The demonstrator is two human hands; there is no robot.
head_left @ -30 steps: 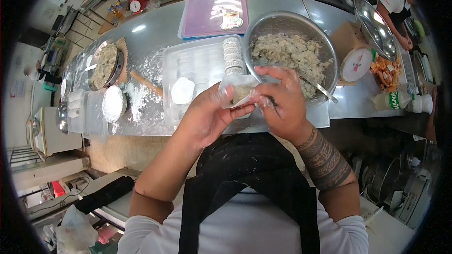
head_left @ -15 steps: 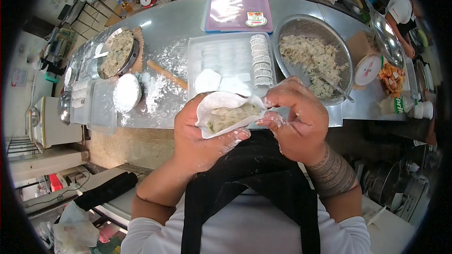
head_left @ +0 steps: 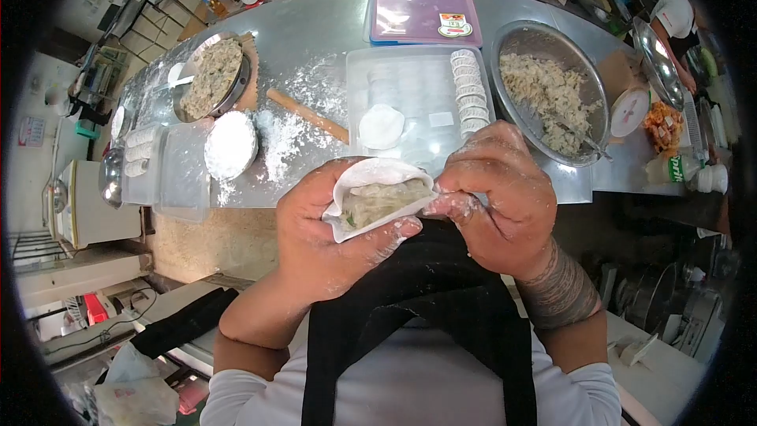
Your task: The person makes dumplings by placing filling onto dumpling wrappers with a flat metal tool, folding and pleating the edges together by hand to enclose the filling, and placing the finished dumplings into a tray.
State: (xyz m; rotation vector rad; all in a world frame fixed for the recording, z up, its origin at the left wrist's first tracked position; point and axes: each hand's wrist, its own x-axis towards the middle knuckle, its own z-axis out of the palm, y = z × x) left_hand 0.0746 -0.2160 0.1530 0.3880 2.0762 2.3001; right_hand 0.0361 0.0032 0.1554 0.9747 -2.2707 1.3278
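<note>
A round white dumpling wrapper (head_left: 378, 171) with pale, green-flecked filling (head_left: 380, 202) is folded partway up, its top still gaping. My left hand (head_left: 315, 225) cups it from the left and below, fingers behind and thumb along the near edge. At its right end my right hand (head_left: 505, 205) pinches the wrapper's edges between thumb and forefinger. Flour dusts both hands. Just beyond them is a clear plastic tray (head_left: 363, 79) with a row of pleated dumplings (head_left: 469, 91) on its right side and a flat wrapper (head_left: 382, 126) lying in it.
A large steel bowl of filling (head_left: 548, 91) with a spoon stands right of the tray. To the left lie a rolling pin (head_left: 307, 116), a heap of flour (head_left: 231, 144) and another filling bowl (head_left: 213, 79). A purple-lidded box (head_left: 418, 8) sits behind. Another person (head_left: 674, 20) is at far right.
The right hand's pinch has drawn the wrapper's right end closer together. Both hands and the dumpling shifted slightly down, while the table's contents appear further right as the view turned.
</note>
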